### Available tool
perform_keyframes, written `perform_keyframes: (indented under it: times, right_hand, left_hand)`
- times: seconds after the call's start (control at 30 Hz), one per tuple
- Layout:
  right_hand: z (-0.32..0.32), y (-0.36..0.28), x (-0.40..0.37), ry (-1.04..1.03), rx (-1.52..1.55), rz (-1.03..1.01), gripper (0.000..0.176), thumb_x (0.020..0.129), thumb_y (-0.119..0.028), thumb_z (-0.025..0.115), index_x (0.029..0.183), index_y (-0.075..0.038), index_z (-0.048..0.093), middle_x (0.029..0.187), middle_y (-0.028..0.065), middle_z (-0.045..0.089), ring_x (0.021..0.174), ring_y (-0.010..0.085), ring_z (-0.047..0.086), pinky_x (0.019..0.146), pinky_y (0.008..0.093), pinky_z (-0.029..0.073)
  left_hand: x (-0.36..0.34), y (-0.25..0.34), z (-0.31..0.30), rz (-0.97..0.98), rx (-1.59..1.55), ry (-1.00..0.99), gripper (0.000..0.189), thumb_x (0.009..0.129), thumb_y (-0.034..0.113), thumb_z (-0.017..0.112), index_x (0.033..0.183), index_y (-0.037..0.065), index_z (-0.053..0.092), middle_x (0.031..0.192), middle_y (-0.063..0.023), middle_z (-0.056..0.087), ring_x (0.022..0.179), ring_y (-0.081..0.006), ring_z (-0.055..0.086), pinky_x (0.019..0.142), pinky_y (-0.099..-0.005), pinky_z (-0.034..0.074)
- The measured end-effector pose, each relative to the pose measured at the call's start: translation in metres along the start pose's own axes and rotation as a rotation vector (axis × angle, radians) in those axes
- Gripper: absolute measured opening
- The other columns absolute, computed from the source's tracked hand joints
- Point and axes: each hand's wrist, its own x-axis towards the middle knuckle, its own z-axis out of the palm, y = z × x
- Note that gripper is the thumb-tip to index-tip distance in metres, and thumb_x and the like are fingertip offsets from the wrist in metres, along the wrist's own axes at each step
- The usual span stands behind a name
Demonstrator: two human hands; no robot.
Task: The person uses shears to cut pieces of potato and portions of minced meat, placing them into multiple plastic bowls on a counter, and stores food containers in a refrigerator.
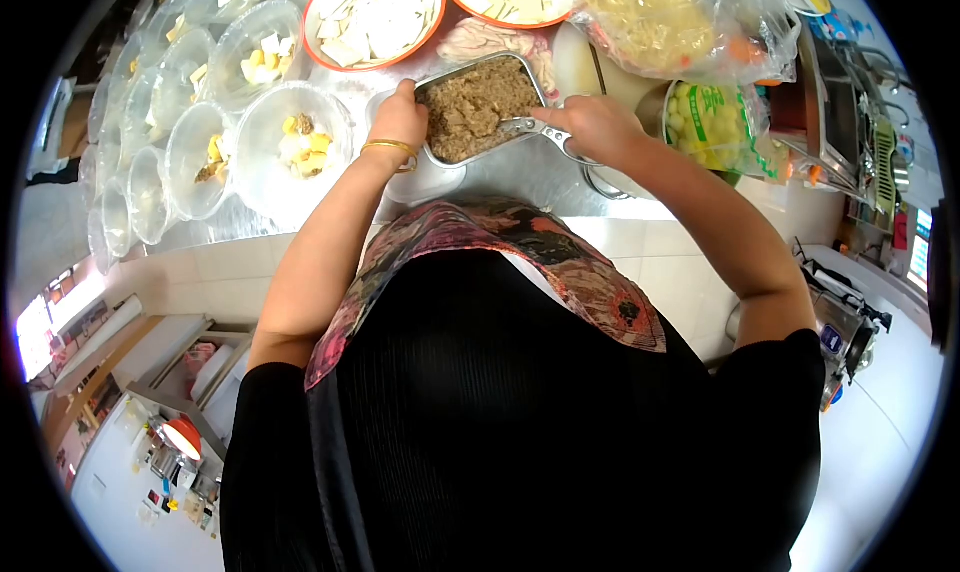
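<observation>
My left hand (399, 122) is closed on the left rim of a rectangular metal tray (438, 156). Brown, coarse minced filling (475, 102) heaps inside that tray. In my right hand (598, 128) is a shiny metal utensil with small holes along it (520, 125); its tip meets the right side of the filling, and a curved metal part shows beneath the fingers. I cannot make out its exact kind. Left of the tray, a clear plastic bowl (262, 147) contains pale and yellow chunks with a dab of brown filling.
More clear bowls (182, 187) crowd the counter's left side, some stacked. Two red-rimmed basins (309, 34) of pale slices stand behind the tray. Bags of yellow food (690, 22) and green round pieces (700, 122) lie right. The metal counter's edge (240, 234) runs before my apron.
</observation>
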Motion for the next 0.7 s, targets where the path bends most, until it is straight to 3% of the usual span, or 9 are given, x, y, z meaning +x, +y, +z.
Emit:
perform_keyframes:
  times: [0.23, 0.33, 0.37, 0.47, 0.53, 0.57, 0.6, 0.7]
  right_hand:
    - [0.031, -0.015, 0.003, 0.163, 0.223, 0.040, 0.050, 0.068, -0.007, 0.060, 0.116, -0.020, 0.056, 0.083, 0.0123, 0.062, 0.080, 0.0282, 0.060, 0.071, 0.0392, 0.048]
    - [0.012, -0.029, 0.000, 0.061, 0.252, 0.137, 0.047, 0.069, -0.006, 0.059, 0.114, -0.019, 0.058, 0.086, 0.0133, 0.063, 0.084, 0.0279, 0.060, 0.073, 0.0391, 0.048]
    - [0.008, -0.029, -0.003, 0.071, 0.280, 0.142, 0.045, 0.069, -0.006, 0.059, 0.113, -0.019, 0.059, 0.086, 0.0135, 0.063, 0.084, 0.0281, 0.060, 0.073, 0.0391, 0.048]
    - [-0.005, -0.026, -0.008, 0.087, 0.313, 0.155, 0.038, 0.070, -0.005, 0.056, 0.107, -0.016, 0.062, 0.085, 0.0140, 0.063, 0.084, 0.0289, 0.061, 0.073, 0.0393, 0.048]
    - [-0.017, -0.027, -0.009, 0.080, 0.280, 0.158, 0.032, 0.070, -0.005, 0.055, 0.100, -0.013, 0.065, 0.084, 0.0144, 0.063, 0.083, 0.0295, 0.061, 0.073, 0.0398, 0.048]
    - [-0.018, -0.026, -0.009, 0.087, 0.269, 0.155, 0.029, 0.070, -0.004, 0.055, 0.096, -0.011, 0.065, 0.083, 0.0146, 0.063, 0.082, 0.0301, 0.061, 0.073, 0.0400, 0.048]
    - [-0.019, -0.024, -0.010, 0.095, 0.258, 0.151, 0.026, 0.070, -0.004, 0.054, 0.092, -0.010, 0.065, 0.082, 0.0148, 0.063, 0.081, 0.0306, 0.061, 0.072, 0.0402, 0.048]
    - [-0.017, -0.013, -0.015, 0.069, 0.209, 0.143, 0.019, 0.070, -0.007, 0.056, 0.087, -0.006, 0.063, 0.083, 0.0160, 0.063, 0.081, 0.0324, 0.061, 0.072, 0.0411, 0.048]
  left_hand:
    - [-0.002, 0.004, -0.003, -0.012, 0.017, -0.021, 0.022, 0.080, 0.010, 0.044, 0.096, -0.004, 0.045, 0.083, -0.0314, 0.057, 0.083, -0.0437, 0.055, 0.075, -0.0468, 0.043]
    - [-0.011, 0.031, -0.024, -0.266, -0.104, -0.235, 0.026, 0.082, 0.013, 0.044, 0.101, -0.004, 0.045, 0.078, -0.0290, 0.058, 0.080, -0.0426, 0.057, 0.074, -0.0453, 0.044]
    - [-0.002, 0.005, -0.011, -0.032, 0.085, -0.062, 0.036, 0.083, 0.012, 0.048, 0.117, 0.001, 0.043, 0.071, -0.0179, 0.058, 0.053, -0.0248, 0.058, 0.049, -0.0343, 0.048]
    - [-0.018, 0.024, -0.017, 0.618, 0.364, 0.420, 0.042, 0.077, 0.006, 0.052, 0.119, 0.005, 0.046, 0.098, -0.0184, 0.056, 0.084, -0.0291, 0.058, 0.073, -0.0374, 0.048]
    - [-0.027, 0.047, -0.020, 0.836, 0.190, 0.051, 0.050, 0.069, 0.000, 0.056, 0.118, 0.007, 0.049, 0.114, -0.0152, 0.050, 0.104, -0.0314, 0.048, 0.090, -0.0391, 0.040]
    - [-0.027, 0.053, -0.013, 0.948, 0.204, 0.003, 0.056, 0.065, -0.003, 0.056, 0.120, 0.007, 0.048, 0.113, -0.0134, 0.051, 0.103, -0.0317, 0.049, 0.090, -0.0378, 0.040]
    - [-0.028, 0.059, -0.011, 0.953, 0.247, -0.109, 0.049, 0.065, -0.004, 0.058, 0.112, 0.006, 0.053, 0.107, -0.0113, 0.053, 0.099, -0.0305, 0.050, 0.089, -0.0360, 0.040]
    - [-0.021, 0.051, -0.003, 0.848, 0.349, -0.130, 0.033, 0.064, -0.002, 0.061, 0.096, 0.004, 0.058, 0.095, -0.0089, 0.056, 0.092, -0.0277, 0.052, 0.083, -0.0353, 0.043]
